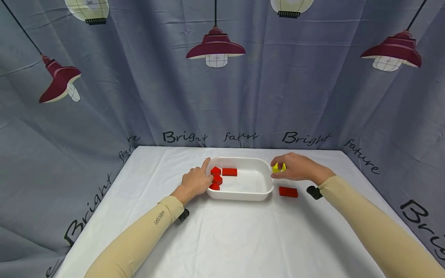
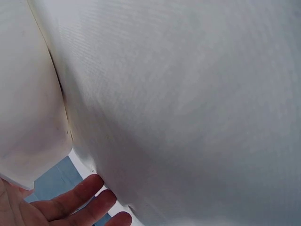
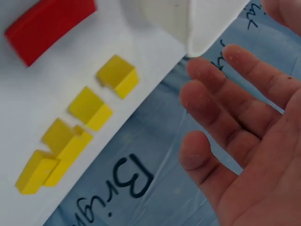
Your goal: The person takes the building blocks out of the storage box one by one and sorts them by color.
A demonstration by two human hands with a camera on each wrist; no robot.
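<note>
A white rectangular tray (image 1: 248,186) stands on the table. At its left end my left hand (image 1: 194,180) holds the rim, thumb over the inner side and fingers along the outside. In the left wrist view the tray's outer wall (image 2: 30,94) hides most of the thumb. Three red faceted blocks (image 1: 217,180) lie by that hand inside the tray, beside a red rectangular block (image 1: 229,172). My right hand (image 1: 299,166) is at the tray's right end, fingers spread and gripping nothing. Several yellow blocks (image 3: 89,109) lie near it, partly hidden in the head view.
Another red rectangular block (image 1: 288,192) lies outside the tray, to its right and nearer me. The table's white cloth (image 1: 222,239) stretches toward me. A grey-blue curtain (image 1: 243,100) with printed lamps and lettering stands behind the table and along both sides.
</note>
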